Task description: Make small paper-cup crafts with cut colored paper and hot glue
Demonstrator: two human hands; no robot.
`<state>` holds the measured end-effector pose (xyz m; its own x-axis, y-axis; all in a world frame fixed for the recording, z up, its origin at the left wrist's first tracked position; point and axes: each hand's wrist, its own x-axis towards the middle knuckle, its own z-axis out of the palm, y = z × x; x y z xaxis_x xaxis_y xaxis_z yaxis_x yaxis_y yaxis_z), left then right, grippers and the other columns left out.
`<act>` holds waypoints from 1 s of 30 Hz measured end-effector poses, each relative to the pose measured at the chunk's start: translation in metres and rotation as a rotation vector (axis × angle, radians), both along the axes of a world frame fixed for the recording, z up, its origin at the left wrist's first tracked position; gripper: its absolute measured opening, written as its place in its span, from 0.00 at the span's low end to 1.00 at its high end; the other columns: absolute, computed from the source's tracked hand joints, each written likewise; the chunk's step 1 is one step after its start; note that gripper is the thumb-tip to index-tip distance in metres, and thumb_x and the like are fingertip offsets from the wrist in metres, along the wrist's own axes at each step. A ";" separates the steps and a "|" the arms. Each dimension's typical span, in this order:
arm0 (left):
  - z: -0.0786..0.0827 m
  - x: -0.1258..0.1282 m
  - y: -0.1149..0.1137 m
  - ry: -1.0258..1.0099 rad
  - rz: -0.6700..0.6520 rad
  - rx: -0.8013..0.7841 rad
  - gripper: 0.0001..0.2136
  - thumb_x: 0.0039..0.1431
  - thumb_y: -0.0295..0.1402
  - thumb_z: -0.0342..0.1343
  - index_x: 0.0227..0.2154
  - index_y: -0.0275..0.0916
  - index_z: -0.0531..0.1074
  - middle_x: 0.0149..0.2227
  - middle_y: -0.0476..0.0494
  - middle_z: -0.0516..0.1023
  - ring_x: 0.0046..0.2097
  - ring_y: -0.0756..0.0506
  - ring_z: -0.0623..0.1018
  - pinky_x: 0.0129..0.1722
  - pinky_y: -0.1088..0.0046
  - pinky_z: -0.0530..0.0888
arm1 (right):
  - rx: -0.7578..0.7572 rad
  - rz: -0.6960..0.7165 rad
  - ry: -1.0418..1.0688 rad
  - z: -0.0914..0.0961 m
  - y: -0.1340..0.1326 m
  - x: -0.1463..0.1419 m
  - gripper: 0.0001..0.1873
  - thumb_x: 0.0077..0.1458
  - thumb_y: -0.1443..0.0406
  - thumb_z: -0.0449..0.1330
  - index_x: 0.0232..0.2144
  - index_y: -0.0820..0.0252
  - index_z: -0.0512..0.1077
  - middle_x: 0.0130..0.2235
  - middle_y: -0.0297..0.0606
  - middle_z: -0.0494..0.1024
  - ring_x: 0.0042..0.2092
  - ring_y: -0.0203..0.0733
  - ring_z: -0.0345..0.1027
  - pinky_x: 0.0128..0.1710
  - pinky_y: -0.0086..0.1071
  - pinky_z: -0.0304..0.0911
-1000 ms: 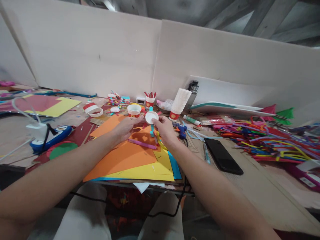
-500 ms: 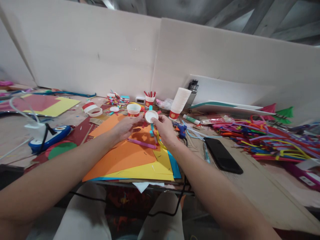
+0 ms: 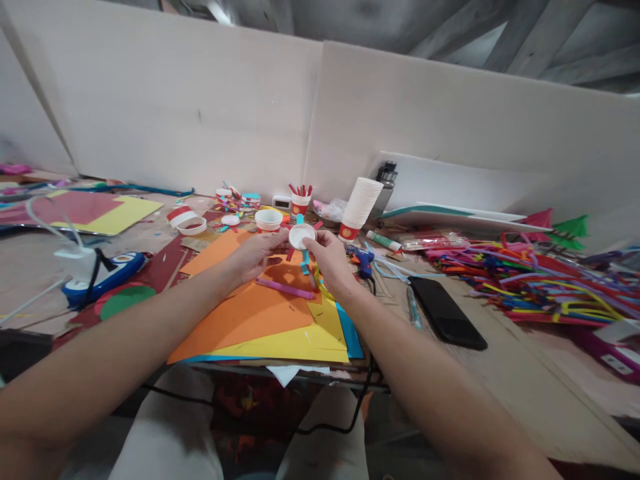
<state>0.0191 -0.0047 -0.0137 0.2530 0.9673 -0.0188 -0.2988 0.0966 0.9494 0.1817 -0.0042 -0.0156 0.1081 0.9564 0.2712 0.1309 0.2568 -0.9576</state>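
A round white paper cup base [image 3: 302,236] with red and blue paper strips sticking out from its edge is held up over the sheets. My left hand [image 3: 260,255] grips its left side with the fingers closed. On the right, my right hand [image 3: 327,259] pinches the rim, thumb on the white face. A blue strip [image 3: 305,264] with a folded end hangs below the disc. Under my hands lie orange paper [image 3: 250,320], yellow paper [image 3: 290,345] and a pink-purple stick [image 3: 284,289]. Just behind my left hand stands a cut paper cup [image 3: 269,219].
A tilted stack of paper cups [image 3: 362,203] stands behind my right hand, near a blue glue gun [image 3: 364,261]. Rightward are a black phone [image 3: 447,312] and a pile of pipe cleaners [image 3: 545,280]. Cup rings [image 3: 193,225] and a blue-white power strip [image 3: 105,277] lie left.
Both hands keep their hold on the cup base. The disc has turned slightly and shifted a little to the left; the view has moved slightly.
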 end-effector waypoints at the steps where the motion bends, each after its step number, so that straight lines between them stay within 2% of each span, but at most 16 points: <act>1: 0.000 0.001 0.000 0.003 0.000 0.014 0.18 0.43 0.44 0.69 0.31 0.35 0.77 0.32 0.44 0.79 0.33 0.50 0.74 0.33 0.74 0.65 | 0.011 0.017 -0.020 -0.001 -0.001 -0.001 0.11 0.45 0.61 0.62 0.31 0.59 0.69 0.31 0.31 0.73 0.30 0.34 0.63 0.31 0.29 0.58; 5: 0.000 0.000 0.002 -0.007 0.081 0.015 0.17 0.37 0.36 0.72 0.30 0.33 0.77 0.30 0.45 0.78 0.30 0.51 0.73 0.31 0.74 0.65 | 0.019 0.137 -0.020 0.001 -0.005 -0.004 0.18 0.45 0.55 0.64 0.36 0.59 0.68 0.36 0.34 0.75 0.37 0.37 0.67 0.36 0.30 0.61; 7: 0.000 -0.003 0.005 -0.045 0.130 -0.017 0.16 0.37 0.33 0.71 0.31 0.33 0.76 0.30 0.46 0.78 0.30 0.51 0.73 0.30 0.75 0.65 | 0.029 0.129 0.024 0.004 -0.005 -0.002 0.20 0.47 0.52 0.63 0.36 0.59 0.68 0.36 0.34 0.74 0.37 0.36 0.67 0.36 0.30 0.61; 11: -0.001 -0.009 0.011 -0.119 0.158 -0.077 0.11 0.42 0.30 0.67 0.30 0.33 0.76 0.29 0.46 0.78 0.29 0.52 0.73 0.29 0.76 0.67 | 0.050 0.019 0.115 0.011 -0.002 0.005 0.13 0.45 0.57 0.64 0.28 0.59 0.68 0.27 0.29 0.69 0.28 0.32 0.60 0.29 0.28 0.56; 14: -0.001 -0.012 0.012 -0.141 0.181 -0.096 0.08 0.44 0.29 0.66 0.29 0.33 0.75 0.27 0.46 0.77 0.28 0.52 0.73 0.27 0.76 0.68 | 0.019 0.028 0.138 0.015 -0.001 0.009 0.09 0.43 0.60 0.64 0.24 0.60 0.70 0.21 0.27 0.66 0.23 0.30 0.54 0.24 0.28 0.50; 18: 0.001 -0.015 0.013 -0.153 0.208 -0.100 0.06 0.46 0.28 0.65 0.28 0.34 0.75 0.27 0.47 0.77 0.26 0.52 0.73 0.26 0.76 0.68 | -0.006 0.069 0.145 0.018 -0.002 0.008 0.09 0.42 0.60 0.63 0.22 0.60 0.71 0.22 0.30 0.70 0.23 0.30 0.54 0.24 0.28 0.49; 22: 0.003 -0.018 0.012 -0.188 0.218 -0.097 0.06 0.48 0.28 0.64 0.30 0.35 0.76 0.27 0.48 0.78 0.26 0.53 0.73 0.26 0.77 0.68 | -0.039 0.087 0.134 0.013 0.001 0.011 0.13 0.45 0.56 0.62 0.22 0.60 0.71 0.21 0.31 0.71 0.22 0.30 0.54 0.23 0.28 0.49; 26: 0.005 -0.018 0.012 -0.191 0.186 -0.087 0.06 0.51 0.29 0.63 0.34 0.35 0.76 0.29 0.47 0.79 0.27 0.52 0.75 0.25 0.77 0.67 | -0.050 0.141 -0.046 0.006 0.007 0.015 0.18 0.52 0.52 0.57 0.21 0.60 0.70 0.20 0.33 0.70 0.23 0.33 0.59 0.25 0.29 0.53; 30: 0.008 -0.017 0.009 -0.206 0.167 -0.090 0.06 0.52 0.28 0.62 0.35 0.35 0.76 0.29 0.47 0.79 0.25 0.52 0.74 0.24 0.77 0.67 | 0.027 0.073 -0.325 0.004 0.006 0.016 0.15 0.52 0.57 0.58 0.19 0.59 0.68 0.20 0.32 0.69 0.23 0.34 0.59 0.26 0.30 0.52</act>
